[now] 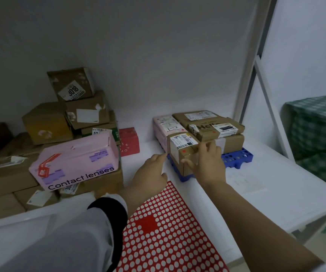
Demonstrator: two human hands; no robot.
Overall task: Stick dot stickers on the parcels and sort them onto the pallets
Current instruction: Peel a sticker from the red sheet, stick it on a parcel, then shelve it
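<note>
The small parcel, already bearing a red dot, sits on the front-left corner of the blue pallet. The right hand grips its right side. The left hand, fingers relaxed and holding nothing, lies just left of the pallet.

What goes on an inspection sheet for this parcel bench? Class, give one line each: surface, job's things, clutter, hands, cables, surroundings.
Surface: white table, paper sheet lying at right.
Job's things: small brown parcel with a red dot sticker at the blue pallet's front, other parcels behind it; red sticker sheet nearest the person.
Clutter: pile of brown parcels, pink box and red box at left.
Hands: right hand grips the small brown parcel; left hand, fingers relaxed, beside the pallet.
Cables: nothing seen.
Surroundings: grey wall, white frame, green checked cloth at right.
</note>
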